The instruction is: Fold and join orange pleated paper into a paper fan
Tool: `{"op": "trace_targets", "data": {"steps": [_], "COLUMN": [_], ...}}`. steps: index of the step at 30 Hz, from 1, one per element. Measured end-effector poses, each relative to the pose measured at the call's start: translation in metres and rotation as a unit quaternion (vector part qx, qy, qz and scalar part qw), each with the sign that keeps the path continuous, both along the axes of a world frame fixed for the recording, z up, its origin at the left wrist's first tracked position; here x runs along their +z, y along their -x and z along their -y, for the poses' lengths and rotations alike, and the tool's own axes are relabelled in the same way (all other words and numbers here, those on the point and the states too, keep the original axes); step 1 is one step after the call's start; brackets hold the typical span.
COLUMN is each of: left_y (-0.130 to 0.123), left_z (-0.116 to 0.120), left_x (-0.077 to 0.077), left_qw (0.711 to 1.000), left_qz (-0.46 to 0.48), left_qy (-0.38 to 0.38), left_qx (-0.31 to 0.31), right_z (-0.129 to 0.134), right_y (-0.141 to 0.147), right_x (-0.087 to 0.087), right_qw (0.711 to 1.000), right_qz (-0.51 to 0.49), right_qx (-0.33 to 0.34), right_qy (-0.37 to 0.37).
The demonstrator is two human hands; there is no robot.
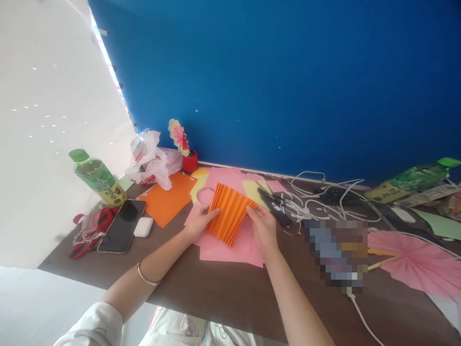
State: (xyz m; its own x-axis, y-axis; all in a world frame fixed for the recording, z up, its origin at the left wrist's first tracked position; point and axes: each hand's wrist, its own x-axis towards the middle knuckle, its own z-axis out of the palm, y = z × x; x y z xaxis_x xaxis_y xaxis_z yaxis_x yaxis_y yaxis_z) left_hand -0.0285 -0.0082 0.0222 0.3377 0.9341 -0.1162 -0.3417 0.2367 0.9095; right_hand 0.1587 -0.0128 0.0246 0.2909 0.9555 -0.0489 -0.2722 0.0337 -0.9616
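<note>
Left hand point(200, 223) pinches one edge of the pleated orange paper point(229, 214), right hand point(265, 229) the opposite edge, above the pink sheets point(225, 253); keep pinches light, edges flush, creases evenly pressed; red pot point(190, 162) beyond, well clear.

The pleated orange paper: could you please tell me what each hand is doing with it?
Left hand: holding the paper's left edge.
Right hand: holding its right edge.
</note>
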Motion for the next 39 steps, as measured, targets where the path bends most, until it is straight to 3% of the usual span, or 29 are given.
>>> {"op": "trace_targets", "data": {"steps": [3, 7, 12, 18, 23, 32, 39], "left_y": [-0.001, -0.005, -0.007, -0.005, -0.006, -0.006, -0.007], "left_z": [0.000, 0.004, 0.007, 0.004, 0.005, 0.005, 0.006], "left_x": [0.001, 0.004, 0.003, -0.004, 0.001, 0.002, 0.002], "left_qw": [1.000, 0.998, 0.986, 0.989, 0.992, 0.988, 0.989], "left_qz": [-0.002, -0.031, -0.115, -0.120, -0.100, -0.116, -0.097], "left_qy": [-0.014, -0.045, -0.116, -0.074, -0.059, -0.064, -0.109], "left_qx": [0.005, -0.016, 0.008, 0.051, 0.050, 0.078, 0.012], "right_z": [0.004, 0.014, 0.020, 0.018, 0.018, 0.015, 0.018], "right_y": [0.005, 0.017, 0.022, 0.017, 0.018, 0.017, 0.020], "right_x": [0.003, 0.009, 0.017, 0.022, 0.015, 0.010, 0.010], "right_qw": [0.998, 0.987, 0.983, 0.984, 0.991, 0.994, 0.990], "right_qz": [0.001, 0.073, 0.133, 0.124, 0.101, 0.073, 0.064], "right_qx": [0.065, 0.146, 0.120, 0.121, 0.082, 0.081, 0.126], "right_qy": [0.004, 0.005, 0.034, 0.044, 0.038, 0.023, 0.003]}}
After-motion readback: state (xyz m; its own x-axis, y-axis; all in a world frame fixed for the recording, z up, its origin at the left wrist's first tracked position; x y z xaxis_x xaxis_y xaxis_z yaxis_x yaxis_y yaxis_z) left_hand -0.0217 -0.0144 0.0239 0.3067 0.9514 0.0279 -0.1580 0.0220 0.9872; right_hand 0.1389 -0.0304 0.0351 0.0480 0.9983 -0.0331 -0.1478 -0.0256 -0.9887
